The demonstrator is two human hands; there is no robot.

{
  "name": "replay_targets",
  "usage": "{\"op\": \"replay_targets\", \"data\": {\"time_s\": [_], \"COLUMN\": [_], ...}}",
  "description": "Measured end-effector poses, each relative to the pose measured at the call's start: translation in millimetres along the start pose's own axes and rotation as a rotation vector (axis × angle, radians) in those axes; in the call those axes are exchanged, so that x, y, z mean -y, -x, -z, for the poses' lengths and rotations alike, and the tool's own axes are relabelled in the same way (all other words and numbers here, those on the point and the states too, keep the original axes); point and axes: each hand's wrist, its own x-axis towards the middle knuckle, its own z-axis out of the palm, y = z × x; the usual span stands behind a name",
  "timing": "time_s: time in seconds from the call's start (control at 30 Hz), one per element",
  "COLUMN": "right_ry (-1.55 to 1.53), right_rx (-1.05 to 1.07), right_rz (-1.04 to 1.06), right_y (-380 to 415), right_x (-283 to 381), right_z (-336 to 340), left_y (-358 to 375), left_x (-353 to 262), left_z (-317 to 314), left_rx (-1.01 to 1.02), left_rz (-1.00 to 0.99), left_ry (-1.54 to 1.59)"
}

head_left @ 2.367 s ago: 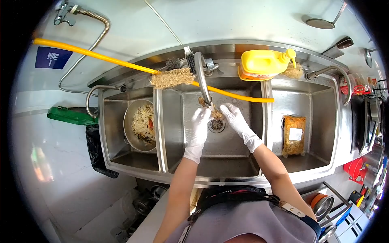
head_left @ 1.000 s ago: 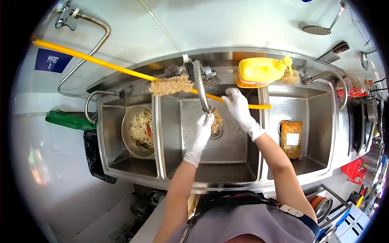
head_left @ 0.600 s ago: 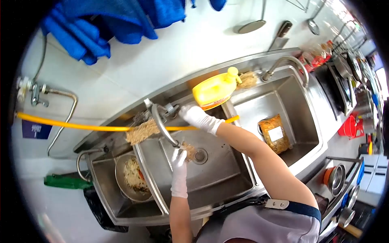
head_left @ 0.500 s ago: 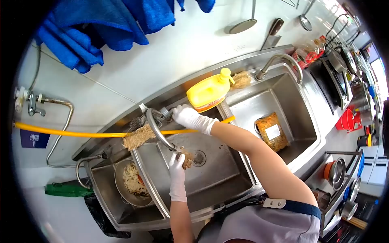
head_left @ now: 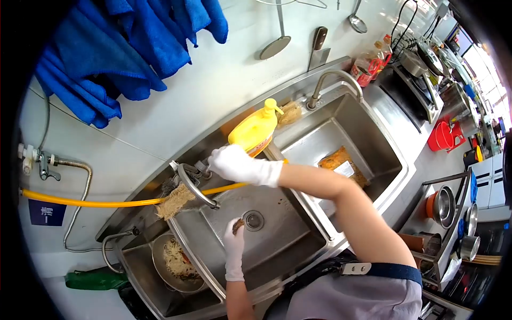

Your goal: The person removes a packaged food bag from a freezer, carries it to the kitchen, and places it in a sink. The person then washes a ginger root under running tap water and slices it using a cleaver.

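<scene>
Scrubbing pad [head_left: 238, 224], brownish and wadded, head view: we find it gripped in the gloved left hand [head_left: 233, 242], fingers closed round it, low in the middle basin [head_left: 277, 237] just beside the drain [head_left: 253, 220], where rinse water would run off.

Right hand [head_left: 232, 164], gloved: we see it reaching across to the base of the curved faucet [head_left: 193, 184], fingers curled about the fitting there; whether they clench a handle we cannot tell. The spout hangs over the middle basin, above the pad.

Yellow hose [head_left: 106, 202]: it lies along the back rim, ending over the middle basin.

Containers, as we count them:
- Left basin [head_left: 140, 277]: a metal bowl [head_left: 160, 269] holding shredded food scraps.
- Middle basin: drain and pad only.
- Right basin [head_left: 368, 133]: one sealed packet [head_left: 335, 160] of orange-brown contents, lying flat on the bottom.
- Yellow pump bottle [head_left: 253, 132]: it rests tilted on the divider between the middle and right basins, within reach of both.
</scene>
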Motion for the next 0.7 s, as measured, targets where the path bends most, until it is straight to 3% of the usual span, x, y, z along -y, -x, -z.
{"op": "replay_targets", "data": {"time_s": [0.07,0.13,0.27,0.33,0.47,0.6,0.63,0.7], "right_ry": [0.282,0.105,0.566,0.744,1.142,1.374,1.364,1.377], "right_rx": [-0.098,-0.24,-0.139,-0.049,0.123,0.202,0.223,0.234], "right_rz": [0.148,0.274,-0.054,0.053,0.365,0.599,0.611,0.658], "right_y": [17.7,30.1,38.3,33.7,28.3,27.8,28.6,28.9], "right_x": [-15.9,-61.9,-165.7,-218.2,-312.4,-355.9,-358.9,-368.4], "right_z": [61.3,126.0,189.9,217.9,219.0,206.2,204.9,206.3], "left_y": [7.5,13.5,28.4,34.1,45.7,66.9,69.2,80.5], "left_x": [9.2,16.6,-5.5,1.3,-24.3,-57.1,-59.1,-75.9], "left_z": [1.2,-0.3,-13.0,-24.4,-65.0,-107.6,-121.3,-133.9], "left_rx": [-0.017,-0.073,-0.197,-0.244,-0.375,-0.595,-0.718,-0.769], "left_rz": [0.021,0.005,0.032,-0.057,0.06,0.358,0.159,0.249], "left_ry": [-0.006,0.02,-0.045,-0.217,-0.294,0.02,0.088,0.099]}}
